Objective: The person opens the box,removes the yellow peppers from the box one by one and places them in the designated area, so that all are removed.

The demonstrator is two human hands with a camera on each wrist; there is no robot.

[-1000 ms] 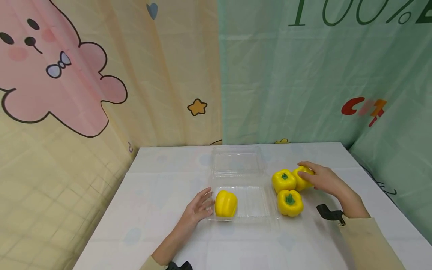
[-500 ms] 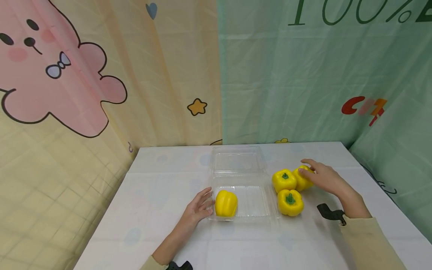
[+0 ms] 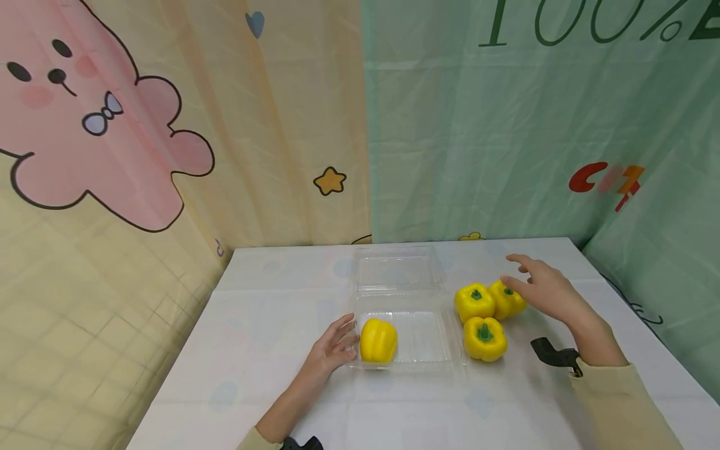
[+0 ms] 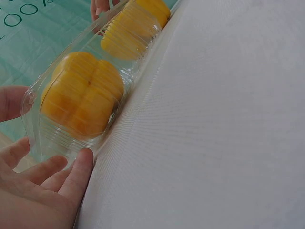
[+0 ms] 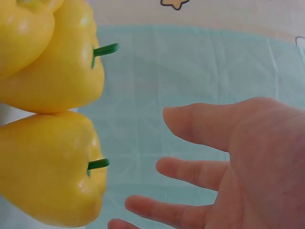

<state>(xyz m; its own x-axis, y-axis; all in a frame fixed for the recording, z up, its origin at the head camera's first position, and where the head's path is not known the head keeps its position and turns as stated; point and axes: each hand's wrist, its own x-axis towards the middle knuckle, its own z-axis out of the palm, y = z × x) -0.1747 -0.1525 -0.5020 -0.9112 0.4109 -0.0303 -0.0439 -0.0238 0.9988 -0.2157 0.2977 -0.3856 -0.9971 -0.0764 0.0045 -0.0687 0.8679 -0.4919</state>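
One yellow bell pepper (image 3: 378,340) lies on its side in the left end of a clear plastic clamshell box (image 3: 424,337), whose lid is folded back. At the box's left side is my left hand (image 3: 332,350); its fingertips touch the wall in the left wrist view, without wrapping around it. Three more yellow bell peppers stand bunched at the box's right: a back-left one (image 3: 474,302), a front one (image 3: 485,339) and a back-right one (image 3: 510,300). Over the back-right pepper hovers my right hand (image 3: 548,290), holding nothing. The right wrist view shows its fingers (image 5: 190,174) spread, apart from the peppers.
The box's clear lid (image 3: 396,269) lies flat behind its base. A pale cloth covers the table (image 3: 270,337). Patterned curtains (image 3: 506,137) hang behind the table's far edge and at its sides.
My right hand has lifted off the back-right pepper and its fingers have spread, so that pepper's stem now shows. The left hand and the box stay in place.
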